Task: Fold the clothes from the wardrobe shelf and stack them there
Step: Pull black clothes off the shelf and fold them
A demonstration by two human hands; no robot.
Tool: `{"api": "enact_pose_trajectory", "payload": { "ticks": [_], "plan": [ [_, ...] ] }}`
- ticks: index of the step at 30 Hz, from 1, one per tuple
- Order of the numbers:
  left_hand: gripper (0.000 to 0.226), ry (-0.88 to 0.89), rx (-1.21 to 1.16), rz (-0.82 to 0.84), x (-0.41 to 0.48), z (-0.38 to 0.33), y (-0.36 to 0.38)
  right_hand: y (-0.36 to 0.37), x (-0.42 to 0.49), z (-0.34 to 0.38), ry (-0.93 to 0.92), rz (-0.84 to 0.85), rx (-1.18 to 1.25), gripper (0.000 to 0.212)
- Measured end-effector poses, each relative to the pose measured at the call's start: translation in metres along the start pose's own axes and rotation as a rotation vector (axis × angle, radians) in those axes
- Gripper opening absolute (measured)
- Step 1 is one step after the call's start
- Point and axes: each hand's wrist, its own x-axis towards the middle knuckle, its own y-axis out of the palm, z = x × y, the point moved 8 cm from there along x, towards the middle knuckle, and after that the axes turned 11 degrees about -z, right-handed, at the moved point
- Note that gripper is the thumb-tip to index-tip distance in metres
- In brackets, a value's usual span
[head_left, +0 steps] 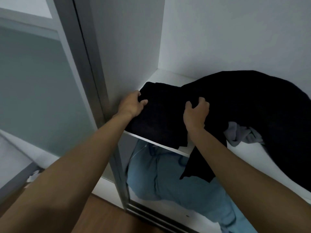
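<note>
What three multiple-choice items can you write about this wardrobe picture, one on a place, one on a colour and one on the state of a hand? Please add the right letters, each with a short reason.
1. Where does the grey cloth lie?
A. On the shelf, to the right of the right hand
B. In a basket
C. On a chair

2. What colour is the clothing under the shelf?
A. Red
B. Light blue
C. Yellow

3. What does the left hand do?
A. It hangs free
B. It holds a hanger
C. It grips the folded black garment

Answers:
1 A: the grey cloth rests on the white board near the right wrist.
2 B: the heap below is light blue.
3 C: the fingers curl round the garment's left edge.
</note>
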Motion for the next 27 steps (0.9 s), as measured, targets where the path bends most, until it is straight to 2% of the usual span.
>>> {"api": "enact_pose_trajectory", "payload": {
  "ticks": [3,5,7,9,13,15,17,20,23,25,27],
  "plan": [
    [0.019,0.016,-0.066,-0.147,0.004,-0.006,-0.019,0.014,0.006,0.017,-0.035,0.101,0.197,0.060],
    [0.018,0.000,-0.076,-0.225,0.010,-0.007,-0.029,0.031,0.014,0.013,0.020,0.210,0.170,0.057],
    [0.024,-0.051,-0.029,-0.176,0.018,-0.006,-0.023,0.045,0.017,-0.007,0.098,0.272,-0.003,0.042],
    [0.031,-0.131,-0.013,-0.067,0.021,0.002,-0.008,0.053,0.016,-0.023,0.071,0.248,-0.266,0.034],
    [0.044,-0.203,-0.057,-0.014,0.023,0.015,0.008,0.058,0.016,-0.028,-0.056,0.153,-0.582,0.040],
    [0.047,-0.159,-0.054,-0.044,0.025,0.015,0.008,0.058,0.018,-0.031,-0.088,0.154,-0.625,0.044],
    [0.053,-0.085,0.011,-0.045,0.026,0.008,0.007,0.058,0.020,-0.033,-0.081,0.230,-0.628,0.046],
    [0.054,0.000,0.182,0.030,0.025,-0.006,0.008,0.047,0.024,-0.029,-0.057,0.353,-0.545,0.039],
    [0.055,-0.015,0.208,0.040,0.025,-0.023,0.008,0.003,0.041,-0.006,-0.222,0.143,-0.487,0.012],
    [0.057,0.055,0.198,-0.035,0.023,-0.047,0.009,-0.035,0.050,0.009,-0.305,-0.008,-0.455,0.008],
    [0.054,0.213,0.118,-0.118,0.014,-0.088,0.015,-0.071,0.064,0.013,-0.338,-0.073,-0.456,0.010]
  ]
}}
